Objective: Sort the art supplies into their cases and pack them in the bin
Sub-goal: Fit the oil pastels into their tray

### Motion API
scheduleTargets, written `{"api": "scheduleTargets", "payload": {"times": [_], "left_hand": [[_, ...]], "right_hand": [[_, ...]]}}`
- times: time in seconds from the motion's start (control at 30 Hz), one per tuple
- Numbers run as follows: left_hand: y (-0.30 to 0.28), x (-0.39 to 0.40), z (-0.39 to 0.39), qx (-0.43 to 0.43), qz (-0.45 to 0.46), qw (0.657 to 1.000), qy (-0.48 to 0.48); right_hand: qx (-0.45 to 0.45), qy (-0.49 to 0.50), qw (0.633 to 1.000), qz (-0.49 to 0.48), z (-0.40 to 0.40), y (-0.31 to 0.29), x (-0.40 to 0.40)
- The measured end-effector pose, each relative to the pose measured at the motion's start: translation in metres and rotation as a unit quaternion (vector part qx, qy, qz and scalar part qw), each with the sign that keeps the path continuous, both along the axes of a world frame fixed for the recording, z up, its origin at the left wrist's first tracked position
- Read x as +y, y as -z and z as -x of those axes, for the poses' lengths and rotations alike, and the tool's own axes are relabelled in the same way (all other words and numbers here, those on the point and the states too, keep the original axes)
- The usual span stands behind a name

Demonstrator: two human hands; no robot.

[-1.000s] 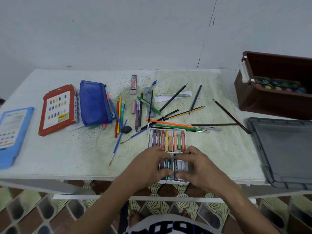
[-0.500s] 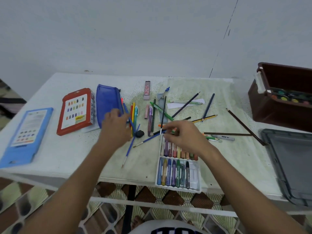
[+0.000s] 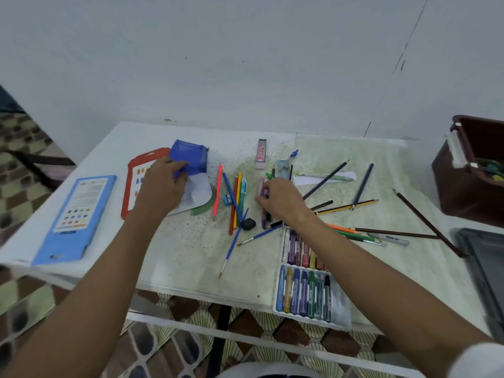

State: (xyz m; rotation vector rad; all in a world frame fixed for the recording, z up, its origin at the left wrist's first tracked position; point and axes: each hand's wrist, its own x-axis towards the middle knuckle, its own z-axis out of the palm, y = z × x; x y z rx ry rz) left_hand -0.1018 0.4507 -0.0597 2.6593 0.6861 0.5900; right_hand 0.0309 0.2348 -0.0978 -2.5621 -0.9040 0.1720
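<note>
My left hand grips the near edge of the blue pencil pouch and holds it lifted off the table, above a white sheet. My right hand has its fingers curled round a purple pen among the loose pens and pencils in the middle. The open white crayon tray with several oil pastels lies at the table's front edge. A red pastel case and a light blue case lie to the left.
A brown bin holding a paint set stands at the far right, with a grey lid in front of it. Pencils, brushes, a black eraser, a blue sharpener and a pink eraser are scattered over the white table.
Both hands left the crayon tray. My left hand reached left, took the blue pouch and lifted it, baring the sheet under it. My right hand moved onto the pens.
</note>
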Motion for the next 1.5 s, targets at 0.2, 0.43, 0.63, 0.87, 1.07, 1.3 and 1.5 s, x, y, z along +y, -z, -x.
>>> {"api": "scheduleTargets", "payload": {"times": [0.2,0.43,0.63,0.87,1.07,1.3,1.5], "left_hand": [[0.019,0.024,0.008,0.094,0.017,0.994,-0.05],[0.023,0.013,0.01,0.206,-0.055,0.972,-0.101],[0.027,-0.049,-0.01,0.091,0.012,0.994,0.053],[0.052,-0.056,-0.025,0.173,0.016,0.985,0.023],[0.058,-0.042,-0.02,0.19,0.012,0.981,0.041],[0.048,-0.044,-0.024,0.171,0.062,0.982,0.045],[0.053,-0.089,-0.019,0.057,0.068,0.987,0.136]], "right_hand": [[0.015,0.009,1.0,0.006,-0.007,0.004,0.007],[0.055,0.017,0.998,-0.018,-0.009,0.004,0.011],[0.048,0.023,0.998,-0.033,-0.01,0.009,0.013],[0.032,0.038,0.998,-0.042,-0.009,0.012,0.011],[0.041,0.06,0.996,-0.051,-0.012,0.016,0.009],[0.139,0.08,0.969,-0.186,-0.015,-0.006,-0.008],[0.273,0.138,0.883,-0.355,-0.007,-0.032,-0.067]]}}
